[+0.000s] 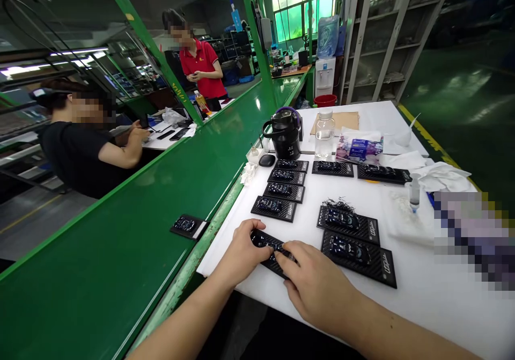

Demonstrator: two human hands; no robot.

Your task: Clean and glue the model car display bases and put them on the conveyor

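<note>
You are holding a black plate with a dark model car (274,266) near the front edge of the white table (446,311), its near side lying close to that edge. Your left hand (241,252) is pinching its left end between thumb and forefinger; your right hand (317,282) is bending its index and middle fingers over the car, the thumb lying along the near side, and you cannot tell whether these are pinching. The left table edge is running beside a worn green rail (209,230), with the green conveyor belt (132,252) lying beyond it and carrying another car plate (186,225) near the rail. White surface is showing between your left hand and the column of four plates (273,208) beyond it, and again at the table's right side. Two more plates (358,255) are lying just beside your right hand, blocking the way right and forward, with loose black strands (338,205) sitting behind the farther one. Farther back, two plates (333,168) are lying in front of a clear bottle (324,134) and a tissue pack (359,146), a black jug (286,134) is standing behind the column, and white tissues (442,176) are crowding the far right
</note>
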